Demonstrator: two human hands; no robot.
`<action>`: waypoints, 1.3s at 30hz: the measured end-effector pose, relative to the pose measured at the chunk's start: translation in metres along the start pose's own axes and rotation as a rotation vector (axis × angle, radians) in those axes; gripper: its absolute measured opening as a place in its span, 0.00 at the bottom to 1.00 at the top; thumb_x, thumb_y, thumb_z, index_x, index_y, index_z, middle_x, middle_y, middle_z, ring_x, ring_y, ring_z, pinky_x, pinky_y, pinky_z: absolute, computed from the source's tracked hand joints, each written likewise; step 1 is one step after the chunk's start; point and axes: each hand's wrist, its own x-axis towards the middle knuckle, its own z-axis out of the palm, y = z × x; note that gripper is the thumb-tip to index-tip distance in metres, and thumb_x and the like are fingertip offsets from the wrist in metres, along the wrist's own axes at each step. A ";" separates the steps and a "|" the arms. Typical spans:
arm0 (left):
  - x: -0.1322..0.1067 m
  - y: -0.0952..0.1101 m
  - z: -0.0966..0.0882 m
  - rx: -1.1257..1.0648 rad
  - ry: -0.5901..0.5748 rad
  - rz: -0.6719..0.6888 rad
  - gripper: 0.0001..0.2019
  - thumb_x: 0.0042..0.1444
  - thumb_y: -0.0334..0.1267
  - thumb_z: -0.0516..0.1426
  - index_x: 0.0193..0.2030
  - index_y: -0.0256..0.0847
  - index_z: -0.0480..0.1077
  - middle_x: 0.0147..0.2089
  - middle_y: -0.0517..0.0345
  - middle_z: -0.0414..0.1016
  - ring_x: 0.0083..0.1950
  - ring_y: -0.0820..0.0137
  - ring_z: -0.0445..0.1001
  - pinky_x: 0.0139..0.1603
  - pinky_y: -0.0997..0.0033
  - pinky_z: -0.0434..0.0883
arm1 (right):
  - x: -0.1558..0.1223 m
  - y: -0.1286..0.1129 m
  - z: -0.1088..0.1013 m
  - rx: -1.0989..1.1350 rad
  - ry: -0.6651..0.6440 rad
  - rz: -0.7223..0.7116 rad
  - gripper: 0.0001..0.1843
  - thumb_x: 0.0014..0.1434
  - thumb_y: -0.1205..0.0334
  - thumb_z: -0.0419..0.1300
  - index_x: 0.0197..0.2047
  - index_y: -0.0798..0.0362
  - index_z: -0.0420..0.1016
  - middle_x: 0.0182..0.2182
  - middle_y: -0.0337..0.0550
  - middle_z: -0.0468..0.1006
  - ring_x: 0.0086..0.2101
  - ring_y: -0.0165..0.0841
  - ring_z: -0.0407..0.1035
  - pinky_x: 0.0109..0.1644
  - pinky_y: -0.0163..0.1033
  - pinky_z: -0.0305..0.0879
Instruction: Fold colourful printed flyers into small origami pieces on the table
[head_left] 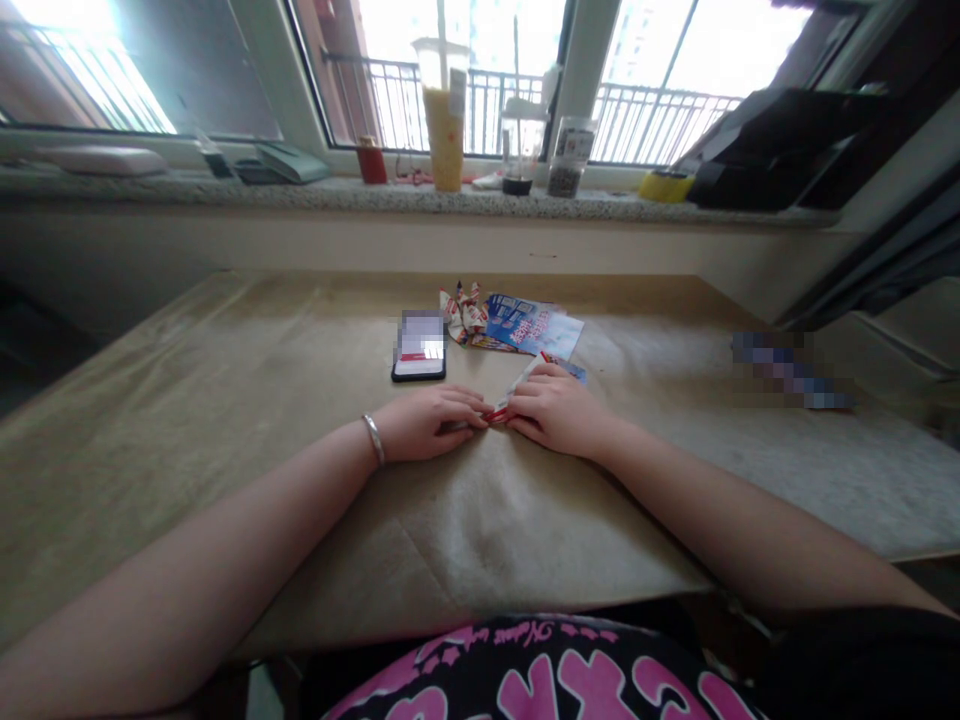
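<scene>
A folded piece of printed paper (521,381), white with red edges, lies slantwise on the table between my hands. My left hand (427,422), with a silver bangle at the wrist, presses its closed fingertips on the lower left end of the paper. Over the right part of the paper rests my right hand (559,410), fingers curled on it and hiding much of it. A bit of blue print shows beyond the right knuckles. Past the hands are a phone (418,345), a folded paper shape (465,314) with several points, and some blue printed sheets (531,328).
The table has a yellowish-tan cover (300,330). A blurred printed item (791,370) lies at the right. On the windowsill (330,192) stand a tall cup of yellow drink (444,130), a red container (371,160), a jar (571,160), yellow tape (665,187) and a black bag (772,150).
</scene>
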 end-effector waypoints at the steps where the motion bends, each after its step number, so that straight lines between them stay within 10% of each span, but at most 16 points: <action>1: 0.000 0.000 0.000 0.013 0.002 0.007 0.12 0.60 0.32 0.52 0.46 0.41 0.74 0.52 0.53 0.76 0.55 0.66 0.72 0.56 0.62 0.71 | 0.000 0.000 0.000 0.000 -0.004 -0.008 0.16 0.65 0.55 0.51 0.34 0.52 0.76 0.32 0.44 0.78 0.35 0.34 0.67 0.48 0.41 0.51; 39: 0.009 0.016 0.004 0.296 -0.011 0.030 0.14 0.61 0.34 0.49 0.47 0.40 0.75 0.38 0.51 0.74 0.39 0.69 0.72 0.40 0.71 0.70 | 0.009 0.008 0.015 0.238 -0.051 0.383 0.10 0.54 0.54 0.63 0.29 0.52 0.75 0.30 0.42 0.79 0.36 0.35 0.70 0.48 0.44 0.52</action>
